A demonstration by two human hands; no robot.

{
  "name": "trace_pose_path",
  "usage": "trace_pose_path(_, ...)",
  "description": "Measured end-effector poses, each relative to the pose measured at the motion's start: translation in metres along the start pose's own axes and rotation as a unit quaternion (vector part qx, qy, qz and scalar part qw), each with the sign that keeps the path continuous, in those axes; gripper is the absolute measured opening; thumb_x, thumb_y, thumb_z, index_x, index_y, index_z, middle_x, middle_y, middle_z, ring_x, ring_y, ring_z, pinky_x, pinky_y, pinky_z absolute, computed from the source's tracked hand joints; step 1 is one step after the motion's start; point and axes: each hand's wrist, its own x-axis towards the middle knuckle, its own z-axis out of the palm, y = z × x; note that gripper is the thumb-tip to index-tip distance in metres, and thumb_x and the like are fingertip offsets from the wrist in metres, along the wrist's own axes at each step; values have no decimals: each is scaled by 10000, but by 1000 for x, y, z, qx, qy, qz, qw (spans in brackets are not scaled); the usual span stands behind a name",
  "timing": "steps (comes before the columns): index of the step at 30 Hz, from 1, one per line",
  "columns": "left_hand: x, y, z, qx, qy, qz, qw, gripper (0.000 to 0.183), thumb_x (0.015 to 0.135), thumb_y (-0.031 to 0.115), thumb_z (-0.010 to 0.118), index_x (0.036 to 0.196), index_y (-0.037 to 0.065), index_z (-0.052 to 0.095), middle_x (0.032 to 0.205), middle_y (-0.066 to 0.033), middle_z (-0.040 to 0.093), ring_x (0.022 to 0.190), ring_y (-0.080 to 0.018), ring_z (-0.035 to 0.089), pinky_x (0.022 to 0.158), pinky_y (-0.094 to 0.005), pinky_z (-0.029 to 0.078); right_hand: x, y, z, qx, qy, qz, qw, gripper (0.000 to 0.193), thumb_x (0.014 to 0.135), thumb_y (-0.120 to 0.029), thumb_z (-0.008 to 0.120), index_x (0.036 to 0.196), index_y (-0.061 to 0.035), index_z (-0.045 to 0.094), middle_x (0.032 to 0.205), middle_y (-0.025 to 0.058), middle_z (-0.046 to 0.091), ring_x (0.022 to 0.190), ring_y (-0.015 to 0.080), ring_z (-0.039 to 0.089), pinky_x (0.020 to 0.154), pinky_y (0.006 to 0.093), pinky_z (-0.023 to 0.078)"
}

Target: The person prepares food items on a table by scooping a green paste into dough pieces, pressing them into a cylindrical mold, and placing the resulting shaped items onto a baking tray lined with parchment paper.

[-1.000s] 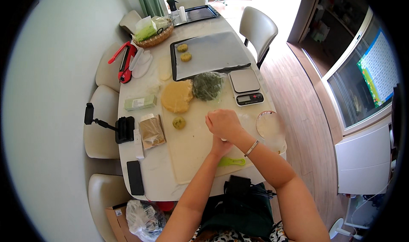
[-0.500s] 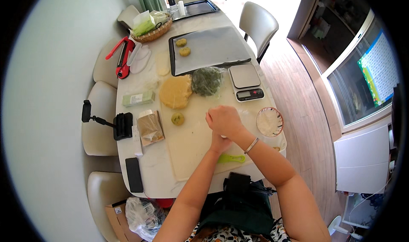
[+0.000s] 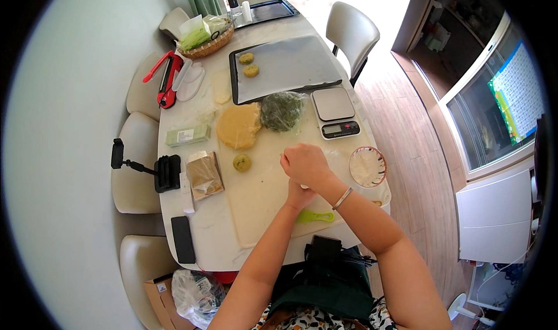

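My right hand (image 3: 306, 162) is closed and stacked above my left hand (image 3: 300, 196), both over the pale work mat (image 3: 256, 208). My left fingers are curled under the right wrist. Only a small white bit of something shows between them; the rest is hidden, so its kind is unclear. A green-flecked dough ball (image 3: 242, 162) rests left of my hands. Beyond it lie a flat yellow dough mass (image 3: 238, 126) and a dark green mass in clear plastic wrap (image 3: 282, 110). Beside my left wrist lies a lime-green handled tool (image 3: 315, 216).
A lined baking tray (image 3: 285, 68) holds two dough pieces (image 3: 251, 70). On the right stand a kitchen scale (image 3: 334, 106) and a bowl of white powder (image 3: 367, 167). At left are a brown packet (image 3: 204, 176), a phone stand (image 3: 167, 172), a black phone (image 3: 183, 240) and a red sealer (image 3: 170, 80).
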Motion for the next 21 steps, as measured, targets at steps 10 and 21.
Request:
trace_pose_path(10,1,1,-2,0,-9,-16,1000,430,682,123,742,1078,21,609,1064,-117,652,1007,-244,614,833,-353,477,1,1,3,-21,-5,-13,1000,266,817,-232,551,638,-72,667,640,137,648,612,287,659,565,374,528)
trace_pose_path(21,-1,1,-2,6,1,-10,1000,411,685,118,736,1067,27,615,1046,-121,659,986,-250,622,816,-355,482,1,-1,1,-22,-18,-3,1000,264,812,-227,551,633,-78,674,640,138,649,607,290,660,562,376,530)
